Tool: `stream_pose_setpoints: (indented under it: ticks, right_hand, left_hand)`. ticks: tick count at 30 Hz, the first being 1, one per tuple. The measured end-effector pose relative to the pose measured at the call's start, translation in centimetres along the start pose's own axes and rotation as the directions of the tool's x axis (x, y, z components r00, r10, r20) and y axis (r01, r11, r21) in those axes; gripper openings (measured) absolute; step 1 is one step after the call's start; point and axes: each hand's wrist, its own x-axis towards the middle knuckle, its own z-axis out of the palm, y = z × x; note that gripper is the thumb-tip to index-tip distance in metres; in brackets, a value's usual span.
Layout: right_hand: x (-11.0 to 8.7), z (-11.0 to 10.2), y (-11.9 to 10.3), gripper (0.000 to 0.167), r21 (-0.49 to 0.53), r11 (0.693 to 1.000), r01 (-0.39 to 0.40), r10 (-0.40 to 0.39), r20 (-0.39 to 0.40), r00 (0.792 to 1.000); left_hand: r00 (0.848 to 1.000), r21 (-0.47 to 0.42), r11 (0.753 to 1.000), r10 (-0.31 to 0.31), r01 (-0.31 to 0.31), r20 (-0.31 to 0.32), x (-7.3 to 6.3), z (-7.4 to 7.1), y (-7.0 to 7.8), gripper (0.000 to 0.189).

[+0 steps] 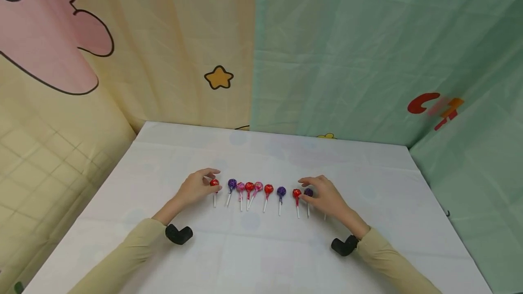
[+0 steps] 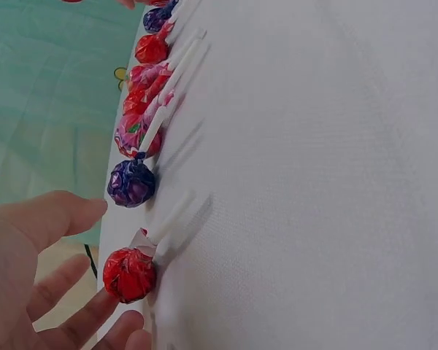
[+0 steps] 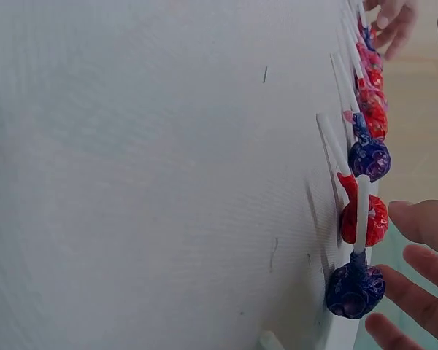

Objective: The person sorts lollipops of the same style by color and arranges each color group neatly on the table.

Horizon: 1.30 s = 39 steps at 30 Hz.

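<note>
Lollipops in shiny wrappers lie in a row across the white table, sticks toward me. At the row's left end, my left hand (image 1: 194,189) is around a red lollipop (image 2: 130,275); its fingertips reach the candy's far side, while the thumb stays apart from it. Beside that lies a purple lollipop (image 2: 131,183). Over the right end is my right hand (image 1: 328,198), fingers spread, with a fingertip at a dark purple lollipop (image 3: 355,292). A red lollipop (image 3: 366,220) lies next to that one, near the thumb. Under the right hand, another white stick (image 3: 270,340) shows, its candy hidden.
Between the hands lie several more lollipops, among them a pink one (image 1: 240,187), a red one (image 1: 268,188) and a purple one (image 1: 281,191). The white table (image 1: 253,257) stands against patterned curtains (image 1: 327,58) at the back and sides.
</note>
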Motion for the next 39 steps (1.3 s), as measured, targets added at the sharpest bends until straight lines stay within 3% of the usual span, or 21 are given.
stream_pose_setpoints:
  ticks: [11,26,39]
  right_hand:
    - [0.7,0.3,0.3,0.038,0.027,0.999,-0.026,0.024,0.051,0.998]
    - [1.6,0.8,0.4,0.027,0.025,1.000,0.009,-0.012,0.101,0.995]
    - [1.8,0.8,0.0,0.028,-0.008,1.000,-0.025,0.025,0.104,0.994]
  left_hand:
    - [1.000,-0.013,1.000,0.019,-0.019,-0.004,0.5,0.2,-1.2,0.045]
    - [0.999,0.017,0.999,-0.045,0.045,-0.003,0.7,0.1,-1.3,0.030]
    - [0.994,0.082,0.991,-0.106,0.105,0.015,0.9,-0.1,-0.6,0.031]
